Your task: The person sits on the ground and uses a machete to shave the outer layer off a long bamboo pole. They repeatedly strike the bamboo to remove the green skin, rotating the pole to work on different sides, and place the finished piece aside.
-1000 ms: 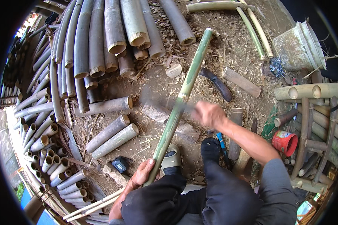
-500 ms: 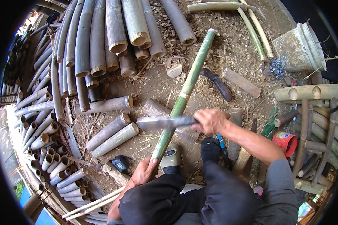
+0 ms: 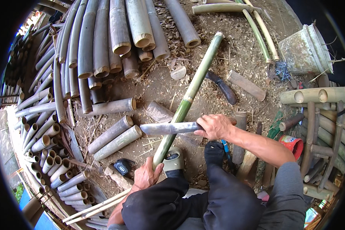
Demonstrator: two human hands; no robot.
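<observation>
A green bamboo pole [image 3: 194, 84] slants from above my left knee up toward the top right, with a pale node partway along it. My left hand [image 3: 145, 175] is closed round its near end. In my right hand [image 3: 215, 126] is the handle of a machete [image 3: 168, 128]. Its wide grey blade points left and lies across the pole, below the node; whether the edge touches the bamboo I cannot tell. The far end of the pole reaches over ground strewn with chips.
Several large bamboo culms [image 3: 99, 38] are stacked at the upper left, with short cut pieces [image 3: 119, 142] below them. A dark curved sheath-like object [image 3: 224, 90] lies beyond the machete. To the right are a dirty bucket [image 3: 304, 50], a red container [image 3: 292, 145] and a bamboo frame [image 3: 312, 96]. A tape measure [image 3: 123, 166] rests near my left hand.
The machete blade, blurred before, now shows sharply at nearly the same spot on the pole. The pole has turned slightly about its length, and my left hand has shifted a little on it.
</observation>
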